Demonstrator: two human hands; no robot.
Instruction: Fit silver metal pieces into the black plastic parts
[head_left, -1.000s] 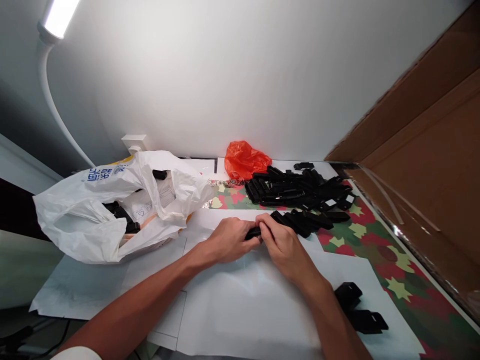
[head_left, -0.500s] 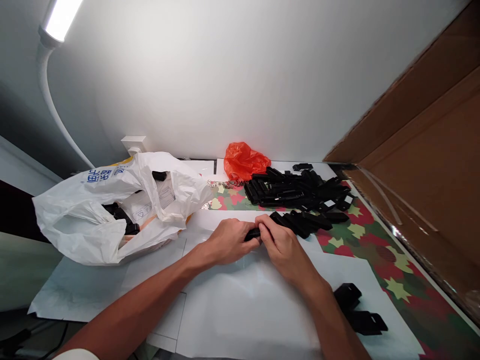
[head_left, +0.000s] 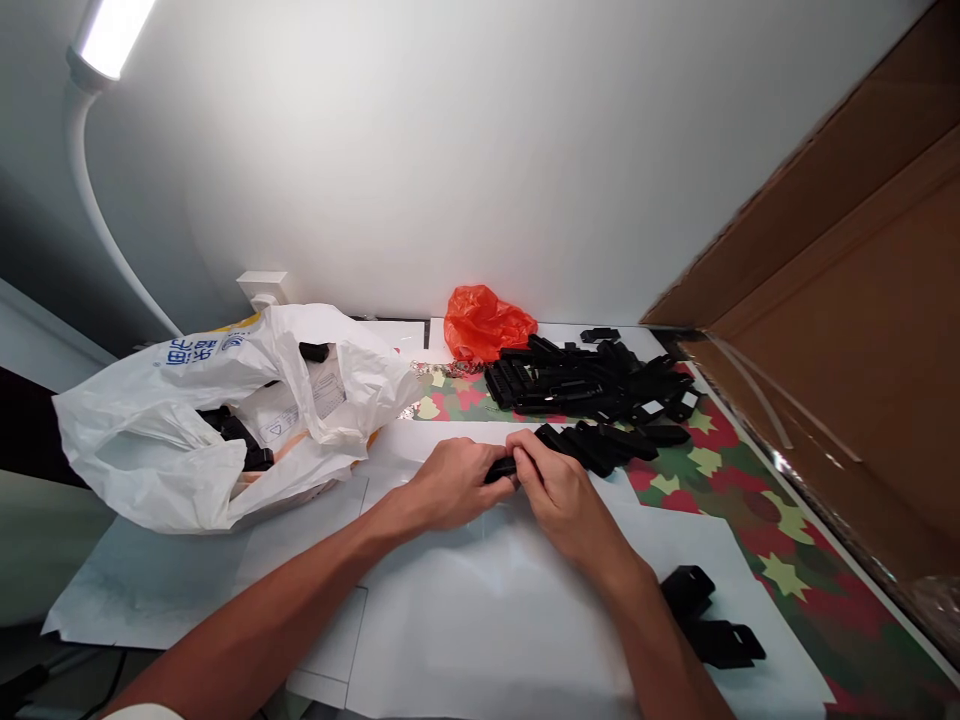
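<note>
My left hand (head_left: pixel 454 485) and my right hand (head_left: pixel 559 490) meet over the white paper (head_left: pixel 510 620) at the middle of the table. Both are closed on one small black plastic part (head_left: pixel 501 468), pinched between the fingertips. Just right of my hands lies a row of similar black parts (head_left: pixel 611 442), and behind it a larger heap of black parts (head_left: pixel 589 378) on the patterned cloth (head_left: pixel 757 520).
A white plastic bag (head_left: pixel 225 410) holding more black parts lies at the left. An orange bag (head_left: pixel 486 322) sits by the wall. Two black parts (head_left: pixel 709 620) lie near my right forearm. A cardboard box (head_left: pixel 847 330) stands along the right side. A lamp (head_left: pixel 105 40) hangs upper left.
Nothing but a slight shift of the view; both hands stay pinched on the same black part in the same place.
</note>
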